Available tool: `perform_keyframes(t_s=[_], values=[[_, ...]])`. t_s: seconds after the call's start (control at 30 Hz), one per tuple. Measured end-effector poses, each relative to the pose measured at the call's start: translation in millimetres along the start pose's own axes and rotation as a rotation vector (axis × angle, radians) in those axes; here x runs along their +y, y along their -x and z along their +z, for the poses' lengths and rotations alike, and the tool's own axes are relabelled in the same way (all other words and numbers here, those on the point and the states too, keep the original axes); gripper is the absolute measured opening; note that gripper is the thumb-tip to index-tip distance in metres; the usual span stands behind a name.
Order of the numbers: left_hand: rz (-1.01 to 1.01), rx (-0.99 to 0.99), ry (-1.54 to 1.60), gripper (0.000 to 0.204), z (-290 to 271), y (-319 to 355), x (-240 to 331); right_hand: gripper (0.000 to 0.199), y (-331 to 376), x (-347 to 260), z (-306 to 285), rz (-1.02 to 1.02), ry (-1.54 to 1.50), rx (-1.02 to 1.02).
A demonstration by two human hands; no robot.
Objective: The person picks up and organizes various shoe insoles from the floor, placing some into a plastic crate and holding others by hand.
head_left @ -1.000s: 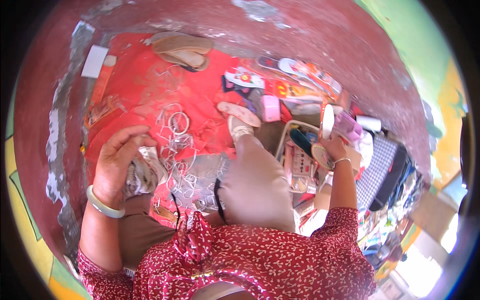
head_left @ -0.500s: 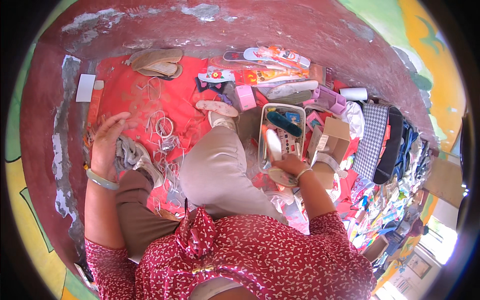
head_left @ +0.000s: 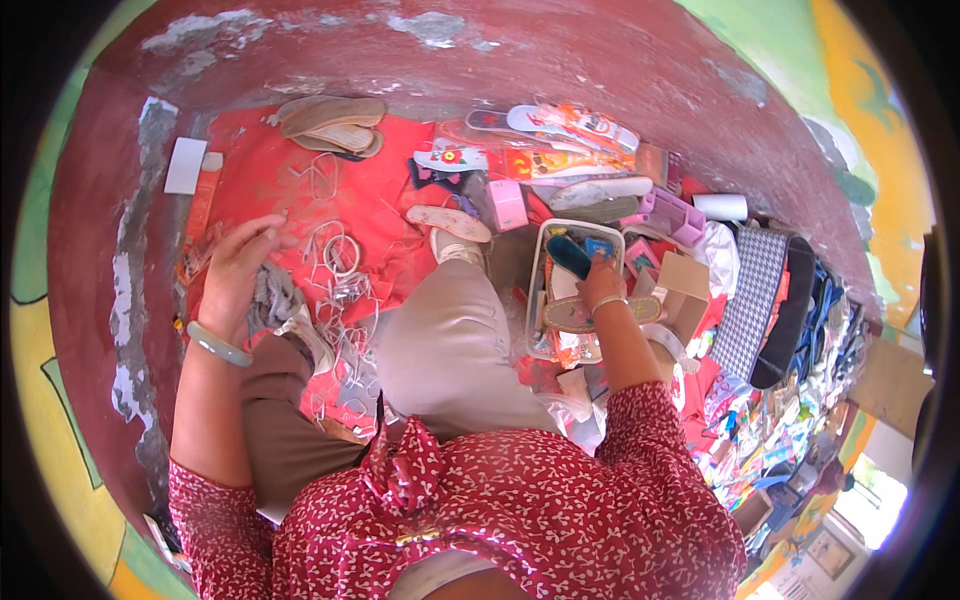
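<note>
My right hand (head_left: 602, 283) is over a pale plastic basket (head_left: 532, 325), its fingers at a dark teal oblong piece (head_left: 567, 255) and a small blue packet (head_left: 599, 247). Crosswise beneath that hand lies a patterned tan insole (head_left: 568, 315), seemingly gripped in it; the fingers' undersides are hidden. My left hand (head_left: 238, 262) is raised at the left, fingers loosely stretched, holding nothing. Below it are a grey cloth (head_left: 277, 298) and my left shoe. A pinkish insole (head_left: 448, 222) rests by my other shoe.
White cords (head_left: 350, 335) tangle on the red sheet (head_left: 250, 150). Several insoles (head_left: 335, 125) are stacked at the far left, with packaged ones (head_left: 570, 130) along the wall. Right of the basket are a cardboard box (head_left: 685, 285), a pink holder (head_left: 675, 215) and a checked bag (head_left: 745, 290).
My right hand has moved forward over the basket, the patterned insole moving with it. It now covers part of the teal piece. My left hand has stayed raised, its fingers curling slightly.
</note>
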State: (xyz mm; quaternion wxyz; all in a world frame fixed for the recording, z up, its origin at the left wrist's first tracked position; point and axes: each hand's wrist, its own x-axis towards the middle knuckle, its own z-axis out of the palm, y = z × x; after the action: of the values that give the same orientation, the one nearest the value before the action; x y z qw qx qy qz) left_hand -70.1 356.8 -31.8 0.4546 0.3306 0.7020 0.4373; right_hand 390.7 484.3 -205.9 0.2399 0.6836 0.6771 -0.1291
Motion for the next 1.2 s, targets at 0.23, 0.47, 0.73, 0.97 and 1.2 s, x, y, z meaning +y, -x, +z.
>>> perform_keyframes(t_s=[0.23, 0.47, 0.73, 0.97, 1.2], values=[[-0.064, -0.030, 0.083, 0.024, -3.7, -1.3, 3.2, 0.036, -61.8, 21.5, 28.1, -0.042, 0.043, -0.054], [-0.042, -0.048, 0.092, 0.023, -12.2, 2.7, 4.3, 0.034, -57.3, -12.2, 22.4, -0.090, 0.044, -0.213], [-0.058, -0.019, 0.104, 0.022, -14.8, 8.6, 9.3, 0.029, -76.0, -0.2, 44.9, 0.009, -0.018, -0.119], [-0.059, -0.032, 0.071, 0.024, -12.1, 12.3, 11.7, 0.035, -57.7, -70.2, -4.8, -0.241, 0.059, -0.296], [-0.057, -0.062, 0.141, 0.022, -10.4, 6.6, 3.1, 0.064, -64.2, -44.6, 30.3, -0.043, -0.023, -0.172]])
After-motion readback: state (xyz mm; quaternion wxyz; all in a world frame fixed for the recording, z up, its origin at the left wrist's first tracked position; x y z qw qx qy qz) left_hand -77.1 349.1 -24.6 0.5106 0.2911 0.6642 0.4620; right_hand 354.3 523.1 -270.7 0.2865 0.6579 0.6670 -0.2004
